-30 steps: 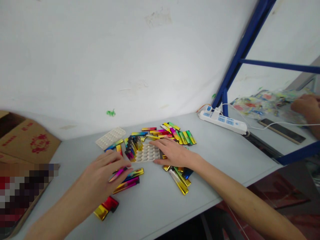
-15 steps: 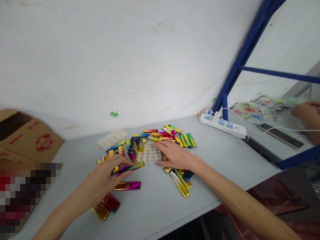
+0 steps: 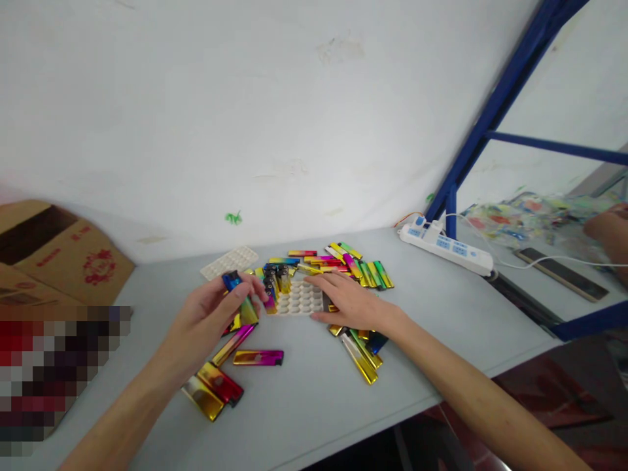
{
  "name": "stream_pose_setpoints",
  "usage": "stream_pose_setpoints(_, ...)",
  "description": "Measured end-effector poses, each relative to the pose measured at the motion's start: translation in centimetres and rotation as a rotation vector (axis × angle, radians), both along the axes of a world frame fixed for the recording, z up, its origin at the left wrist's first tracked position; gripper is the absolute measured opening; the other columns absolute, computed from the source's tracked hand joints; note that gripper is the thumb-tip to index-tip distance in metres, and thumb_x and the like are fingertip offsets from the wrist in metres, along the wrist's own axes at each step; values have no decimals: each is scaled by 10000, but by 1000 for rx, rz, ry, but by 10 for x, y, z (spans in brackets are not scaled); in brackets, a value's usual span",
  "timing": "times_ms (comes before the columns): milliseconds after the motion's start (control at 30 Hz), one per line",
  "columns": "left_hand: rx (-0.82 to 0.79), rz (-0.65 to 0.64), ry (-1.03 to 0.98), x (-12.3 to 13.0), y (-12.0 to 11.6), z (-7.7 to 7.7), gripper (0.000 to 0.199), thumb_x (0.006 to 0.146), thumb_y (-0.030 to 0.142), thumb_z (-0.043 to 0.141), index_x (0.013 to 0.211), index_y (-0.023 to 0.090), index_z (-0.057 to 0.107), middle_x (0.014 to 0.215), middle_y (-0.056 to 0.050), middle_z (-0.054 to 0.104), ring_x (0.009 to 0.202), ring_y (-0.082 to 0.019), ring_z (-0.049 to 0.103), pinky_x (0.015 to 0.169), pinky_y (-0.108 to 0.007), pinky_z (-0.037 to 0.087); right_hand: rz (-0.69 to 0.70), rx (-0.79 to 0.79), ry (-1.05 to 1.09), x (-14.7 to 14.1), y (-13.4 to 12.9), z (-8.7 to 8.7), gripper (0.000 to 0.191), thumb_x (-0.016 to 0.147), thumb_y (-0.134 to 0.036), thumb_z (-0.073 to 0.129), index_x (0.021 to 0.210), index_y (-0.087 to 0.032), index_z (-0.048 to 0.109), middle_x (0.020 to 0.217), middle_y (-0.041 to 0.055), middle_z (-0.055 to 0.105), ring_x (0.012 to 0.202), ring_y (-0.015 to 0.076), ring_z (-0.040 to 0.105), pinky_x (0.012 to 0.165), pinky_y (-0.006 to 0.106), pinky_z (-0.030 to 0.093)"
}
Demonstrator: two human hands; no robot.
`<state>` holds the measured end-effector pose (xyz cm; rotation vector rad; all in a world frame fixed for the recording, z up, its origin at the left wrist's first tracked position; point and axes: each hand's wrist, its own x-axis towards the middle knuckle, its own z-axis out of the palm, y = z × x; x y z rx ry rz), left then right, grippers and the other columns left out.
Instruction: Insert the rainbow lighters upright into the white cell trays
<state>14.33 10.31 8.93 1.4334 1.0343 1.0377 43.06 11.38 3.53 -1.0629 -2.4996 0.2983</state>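
My left hand (image 3: pixel 216 304) is closed around a cigarette lighter (image 3: pixel 234 282) with a blue top, tilted, left of the white tray. Another colourful lighter shows under the fingers; whether it is held I cannot tell. The white tray (image 3: pixel 297 303) has rows of round pockets, and several lighters (image 3: pixel 275 280) stand upright in its left part with black tops up. Across the tray's right end lies my right hand (image 3: pixel 350 302), its thumb at the near edge and fingers over the far side, gripping it. Nearer me, a gold and purple lighter (image 3: pixel 258 358) lies flat.
Loose lighters (image 3: pixel 360 268) are spread behind and right of the tray, with more (image 3: pixel 360 356) in front of my right hand. A second white tray (image 3: pixel 229 261) lies by the wall. A cardboard box (image 3: pixel 69 255), power strip (image 3: pixel 444 248), phone (image 3: pixel 562 273) and blue frame (image 3: pixel 483 124) flank the area.
My left hand has turned, bringing the lighter from lying nearly flat to tilted with its blue top up. My right hand stays on the tray. The whole view has shifted slightly.
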Motion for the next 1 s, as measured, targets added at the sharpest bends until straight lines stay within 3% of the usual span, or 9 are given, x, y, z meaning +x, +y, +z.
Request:
stream_pose_setpoints(100, -50, -117, -68, 2, -4, -7, 293, 976, 482, 630, 921, 195, 613, 766, -21, 651, 660, -149, 609, 588, -250, 526, -4, -6, -8, 0, 0, -1, 700, 962, -422, 693, 1539, -152, 403, 1495, 196, 560, 1371, 335, 538, 1172, 524, 418)
stream_pose_setpoints(167, -122, -128, -172, 4, -7, -11, 275, 944, 471, 680, 956, 216, 578, 669, 39, 554, 531, -106, 495, 479, -206, 434, -8, -14, -6, 1, -1, -1, 699, 962, -421, 694, 1541, -158, 404, 1495, 193, 562, 1370, 334, 541, 1166, 527, 426)
stream_pose_setpoints(300, -273, -67, -246, 8, -10, -16, 397, 864, 540, 742, 843, 185, 566, 596, 80, 389, 480, -55, 304, 424, -152, 259, -11, -25, 5, 1, -2, 0, 703, 957, -430, 697, 1546, -182, 403, 1494, 184, 565, 1369, 330, 544, 1157, 531, 438)
stream_pose_setpoints(433, -208, 13, -160, 11, -12, -19, 506, 859, 576, 702, 651, 191, 449, 549, 79, 320, 467, -54, 234, 414, -177, 182, -12, -31, -14, 2, -3, 1, 691, 973, -432, 671, 1556, -194, 386, 1521, 175, 545, 1406, 325, 517, 1175, 541, 423)
stream_pose_setpoints(700, 1, 104, 77, 16, -20, -18, 379, 842, 372, 584, 561, 224, 378, 527, 52, 309, 473, -91, 263, 432, -230, 202, -20, -50, -16, 2, -3, 2, 703, 971, -441, 676, 1563, -214, 373, 1526, 170, 540, 1414, 333, 515, 1174, 560, 425)
stream_pose_setpoints(1000, -50, 104, 134, 15, -18, -31, 322, 855, 411, 564, 660, 232, 380, 578, 73, 292, 485, -94, 239, 421, -215, 190, -13, -62, -3, 2, -3, 1, 716, 961, -429, 689, 1568, -212, 377, 1520, 180, 542, 1399, 342, 522, 1167, 567, 423)
